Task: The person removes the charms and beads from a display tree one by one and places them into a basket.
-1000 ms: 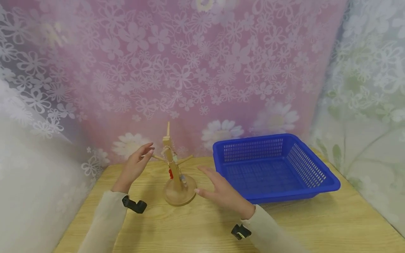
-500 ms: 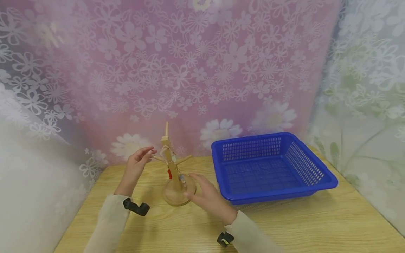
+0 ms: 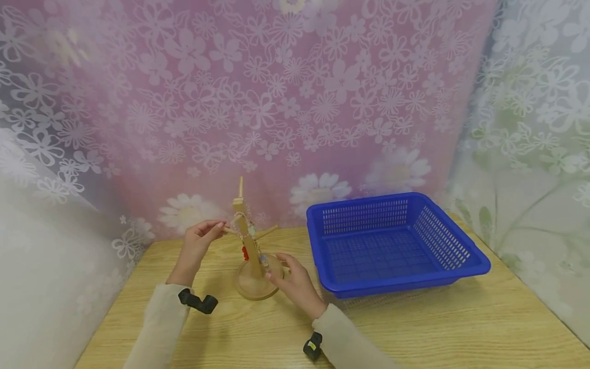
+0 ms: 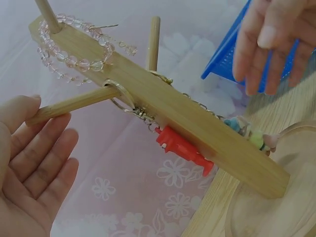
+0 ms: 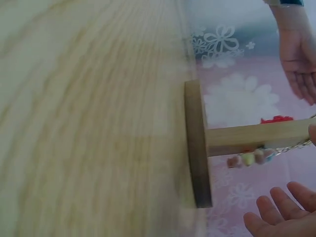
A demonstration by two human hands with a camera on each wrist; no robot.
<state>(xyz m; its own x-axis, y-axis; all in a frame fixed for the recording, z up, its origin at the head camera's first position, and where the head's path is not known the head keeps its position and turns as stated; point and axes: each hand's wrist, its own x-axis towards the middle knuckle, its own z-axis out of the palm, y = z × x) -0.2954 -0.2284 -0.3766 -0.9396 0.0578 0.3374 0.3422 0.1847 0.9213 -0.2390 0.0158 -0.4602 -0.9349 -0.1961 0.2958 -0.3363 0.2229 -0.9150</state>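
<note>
The wooden stand (image 4: 197, 138) was seen upright on the table (image 3: 438, 328), left of the blue basket (image 3: 396, 287), with its round base (image 3: 251, 291) set flat on the wood grain. The left peg (image 4: 74, 104) was held near its tip by the left hand (image 3: 195, 246); the grip was narrow, thumb above and index finger below, with the other fingers extended. A metal ring (image 4: 123, 94) was hung around that same peg, close to the post, and from it a red figure (image 4: 180, 146) was suspended along the post's left side.

The right hand (image 3: 297, 284) was placed just right of the base, palm turned toward the stand, with a wide gap left between thumb and fingers; nothing was gripped. Whether the stand was touched by its fingertips could not be told.

A pink bead bracelet (image 4: 71, 61) was looped around a peg near the top of the post. By the right peg (image 3: 267, 232) a chain (image 4: 197, 106) was hung, ending low in pastel charms (image 4: 254, 136) near the right hand. Black devices (image 3: 198, 302) were worn at both wrists, over pale sleeves (image 3: 161, 318). A pink floral backdrop (image 3: 276, 102) was noted behind the far table edge.
</note>
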